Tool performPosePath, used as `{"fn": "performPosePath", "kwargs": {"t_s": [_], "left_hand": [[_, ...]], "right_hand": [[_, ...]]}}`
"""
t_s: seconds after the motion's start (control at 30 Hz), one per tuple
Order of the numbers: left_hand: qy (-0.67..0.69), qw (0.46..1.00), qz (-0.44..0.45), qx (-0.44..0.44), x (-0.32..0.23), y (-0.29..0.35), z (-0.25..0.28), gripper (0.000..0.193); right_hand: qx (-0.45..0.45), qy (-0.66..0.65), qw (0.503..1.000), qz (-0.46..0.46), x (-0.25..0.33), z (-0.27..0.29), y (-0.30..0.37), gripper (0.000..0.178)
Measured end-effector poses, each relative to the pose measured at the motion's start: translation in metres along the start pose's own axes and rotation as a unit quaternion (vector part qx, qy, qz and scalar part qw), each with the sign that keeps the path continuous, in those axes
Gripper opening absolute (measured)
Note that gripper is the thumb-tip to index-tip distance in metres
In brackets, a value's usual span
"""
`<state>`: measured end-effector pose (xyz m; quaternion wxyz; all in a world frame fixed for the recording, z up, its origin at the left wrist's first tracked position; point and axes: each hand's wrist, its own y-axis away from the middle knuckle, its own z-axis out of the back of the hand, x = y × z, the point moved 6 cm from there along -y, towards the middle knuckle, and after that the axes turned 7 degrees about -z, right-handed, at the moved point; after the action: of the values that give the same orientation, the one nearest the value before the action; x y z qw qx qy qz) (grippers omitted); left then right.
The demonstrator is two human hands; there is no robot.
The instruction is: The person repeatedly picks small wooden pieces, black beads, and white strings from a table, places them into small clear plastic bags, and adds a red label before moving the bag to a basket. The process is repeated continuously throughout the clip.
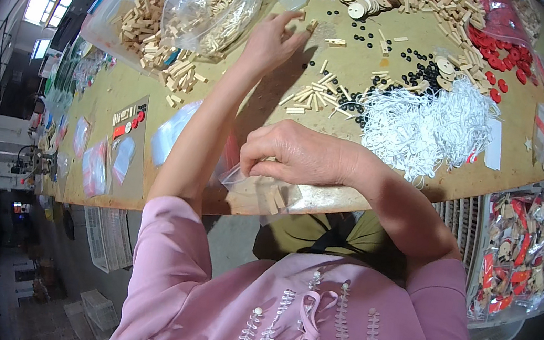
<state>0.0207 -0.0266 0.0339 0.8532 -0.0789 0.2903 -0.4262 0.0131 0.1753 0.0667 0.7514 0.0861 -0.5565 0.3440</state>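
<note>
My left hand reaches to the far middle of the table with finger and thumb apart. A small wooden piece sits right by its fingertips; I cannot make out whether they touch it. Close to the table's near edge, my right hand is closed on the top of a clear plastic bag. Pale wooden blocks show through the bag's side. Beyond my right hand lie loose wooden sticks, black rings and a heap of white cords.
A clear bin of wooden blocks and a plastic bag of small sticks stand far left. Red discs and round wooden discs lie far off. A sample board lies left. A crate of filled bags stands right.
</note>
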Motion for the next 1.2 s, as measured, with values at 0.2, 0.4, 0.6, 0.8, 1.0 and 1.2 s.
{"fn": "performPosePath", "kwargs": {"t_s": [0.2, 0.4, 0.6, 0.8, 1.0, 1.2], "left_hand": [[-0.137, 0.987, -0.074, 0.039, 0.019, -0.038, -0.039, 0.038], [0.338, 0.935, 0.104, 0.014, 0.043, 0.017, 0.01, 0.03], [0.468, 0.881, 0.064, -0.017, -0.017, 0.087, 0.105, 0.029], [0.339, 0.939, 0.047, 0.028, -0.062, 0.14, 0.112, 0.018], [0.314, 0.948, 0.053, -0.008, -0.056, 0.149, 0.112, 0.016], [0.309, 0.95, 0.044, -0.012, -0.062, 0.153, 0.112, 0.014]], "right_hand": [[-0.046, 0.008, 0.999, 0.022, -0.006, 0.009, 0.0, 0.006], [-0.139, 0.016, 0.99, 0.032, -0.005, 0.022, -0.001, 0.008], [-0.193, 0.063, 0.979, -0.012, -0.012, 0.037, 0.003, 0.005], [-0.199, 0.053, 0.978, -0.002, -0.008, 0.033, 0.002, 0.008], [-0.185, 0.065, 0.981, 0.01, -0.014, 0.031, 0.0, 0.008], [-0.161, 0.052, 0.985, 0.016, -0.01, 0.028, 0.0, 0.01]]}}
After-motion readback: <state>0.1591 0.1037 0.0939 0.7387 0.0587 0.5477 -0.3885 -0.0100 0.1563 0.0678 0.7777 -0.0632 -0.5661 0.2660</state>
